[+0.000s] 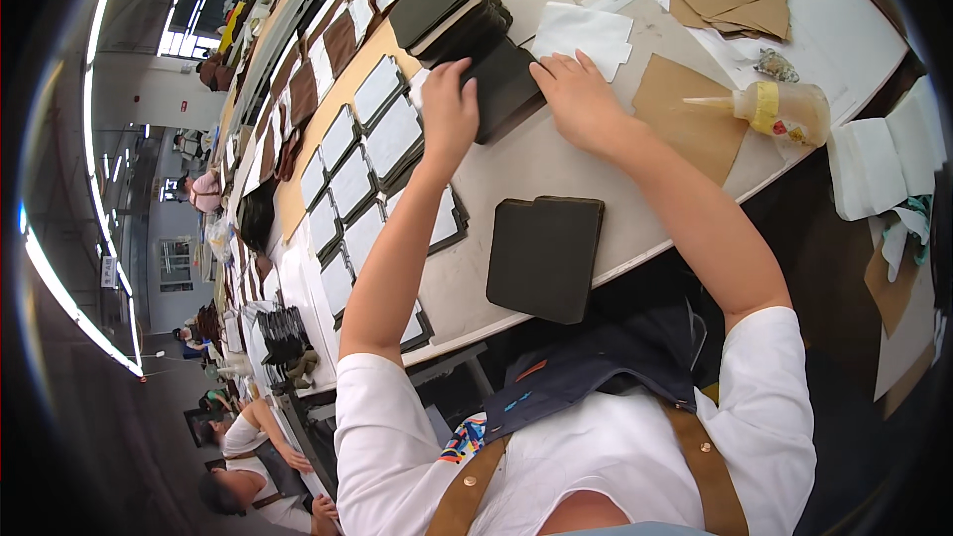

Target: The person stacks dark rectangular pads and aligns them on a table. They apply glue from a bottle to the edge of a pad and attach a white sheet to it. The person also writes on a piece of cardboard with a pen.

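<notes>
On the far part of the table, both hands are at a stack of dark, flat rectangular panels [504, 87]. My left hand [452, 111] has its fingers curled at the stack's left edge. Against the right edge, my right hand [581, 104] presses with bent fingers, close to a white notched sheet [584, 38]. Behind the left hand rises a taller pile of dark panels [447, 12], with a paler layer among them. Nearer to me, another dark stack with a notched top edge [544, 260] lies by the table's front edge.
Several white-topped dark stacks [352, 184] stand in rows at left. Brown paper sheets [685, 119] and a glue bottle [789, 112] with a long nozzle, lying on its side, are at right. Brown and white strips [323, 65] line the far side. Co-workers [243, 476] sit at left.
</notes>
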A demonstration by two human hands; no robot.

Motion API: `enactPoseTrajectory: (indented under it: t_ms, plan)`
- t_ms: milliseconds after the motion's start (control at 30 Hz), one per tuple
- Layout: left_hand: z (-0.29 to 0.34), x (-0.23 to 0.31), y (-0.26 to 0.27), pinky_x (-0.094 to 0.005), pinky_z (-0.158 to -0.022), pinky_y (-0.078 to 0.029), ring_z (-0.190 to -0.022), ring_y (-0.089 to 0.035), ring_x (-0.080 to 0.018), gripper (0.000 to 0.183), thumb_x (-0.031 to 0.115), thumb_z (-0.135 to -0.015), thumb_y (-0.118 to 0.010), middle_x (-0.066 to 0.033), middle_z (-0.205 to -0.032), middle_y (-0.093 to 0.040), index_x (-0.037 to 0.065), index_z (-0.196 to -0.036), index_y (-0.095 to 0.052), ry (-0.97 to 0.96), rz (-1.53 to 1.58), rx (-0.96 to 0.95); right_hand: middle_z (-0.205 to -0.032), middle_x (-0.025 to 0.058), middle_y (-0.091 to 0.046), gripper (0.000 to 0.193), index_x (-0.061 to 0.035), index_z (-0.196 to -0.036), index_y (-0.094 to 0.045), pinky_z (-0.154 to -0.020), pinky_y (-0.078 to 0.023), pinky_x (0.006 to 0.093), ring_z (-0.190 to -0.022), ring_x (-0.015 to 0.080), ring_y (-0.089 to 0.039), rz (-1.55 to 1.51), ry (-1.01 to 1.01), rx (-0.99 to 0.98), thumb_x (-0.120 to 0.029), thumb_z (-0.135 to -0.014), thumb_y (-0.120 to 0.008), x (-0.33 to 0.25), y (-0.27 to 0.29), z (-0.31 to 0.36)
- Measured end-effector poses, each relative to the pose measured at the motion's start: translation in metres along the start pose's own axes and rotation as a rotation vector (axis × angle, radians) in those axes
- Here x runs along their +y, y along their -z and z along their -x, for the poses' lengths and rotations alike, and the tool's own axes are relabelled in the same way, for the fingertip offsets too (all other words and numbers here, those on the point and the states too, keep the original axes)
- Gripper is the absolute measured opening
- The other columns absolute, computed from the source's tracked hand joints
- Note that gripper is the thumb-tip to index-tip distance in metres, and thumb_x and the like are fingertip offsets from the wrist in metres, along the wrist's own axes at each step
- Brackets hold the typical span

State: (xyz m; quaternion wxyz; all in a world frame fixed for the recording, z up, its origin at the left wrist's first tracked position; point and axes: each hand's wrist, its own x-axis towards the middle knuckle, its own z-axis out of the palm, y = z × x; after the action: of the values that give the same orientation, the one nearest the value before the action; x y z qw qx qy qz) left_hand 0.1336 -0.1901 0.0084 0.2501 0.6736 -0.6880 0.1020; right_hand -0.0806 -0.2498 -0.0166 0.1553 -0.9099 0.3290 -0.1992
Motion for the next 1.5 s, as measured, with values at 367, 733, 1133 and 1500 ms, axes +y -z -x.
enactPoseTrajectory:
  t_ms: [367,733,1133,1500]
  plan:
    - [-0.017,0.009,-0.042,-0.0434,-0.115,-0.026,-0.138,-0.034,-0.0377,0.065,0.042,-0.098,-0.047,-0.021,-0.15,-0.037,-0.004,-0.143,-0.038,-0.104,-0.03,-0.188,-0.15,0.0161,-0.038,0.066,0.003,-0.143,-0.038,-0.12,-0.019,0.0437,-0.142,0.0284,-0.032,0.021,0.051,0.058,0.011,-0.078,-0.048,-0.006,0.001,0.004]
    - [-0.013,0.017,-0.037,-0.042,-0.11,-0.033,-0.135,-0.04,-0.0353,0.054,0.033,-0.095,-0.054,-0.0203,-0.143,-0.047,-0.003,-0.135,-0.05,-0.128,-0.001,-0.079,-0.153,0.0208,-0.032,0.07,0.006,-0.149,-0.024,-0.117,-0.028,0.0379,-0.141,0.032,-0.034,-0.146,0.053,-0.132,0.011,-0.082,-0.043,-0.004,0.014,0.007]
    - [0.011,0.031,-0.025,-0.0589,-0.115,-0.019,-0.145,-0.026,-0.0332,0.076,0.053,-0.09,-0.057,-0.0135,-0.156,-0.032,0.007,-0.147,-0.037,-0.145,-0.102,-0.208,-0.149,0.0216,-0.038,0.063,0.0046,-0.148,-0.028,-0.111,-0.036,0.0396,-0.134,0.0343,-0.042,-0.152,0.07,-0.058,0.007,-0.086,-0.045,-0.003,0.009,0.006]
    - [0.013,0.029,-0.027,-0.0634,-0.114,-0.018,-0.145,-0.025,-0.0365,0.068,0.048,-0.09,-0.051,-0.0113,-0.157,-0.03,0.018,-0.15,-0.037,-0.127,-0.159,-0.209,-0.16,0.0159,-0.019,0.078,-0.0039,-0.154,-0.016,-0.118,-0.023,0.0414,-0.147,0.0308,-0.019,-0.216,0.227,0.369,-0.026,-0.094,-0.06,-0.028,0.018,-0.007]
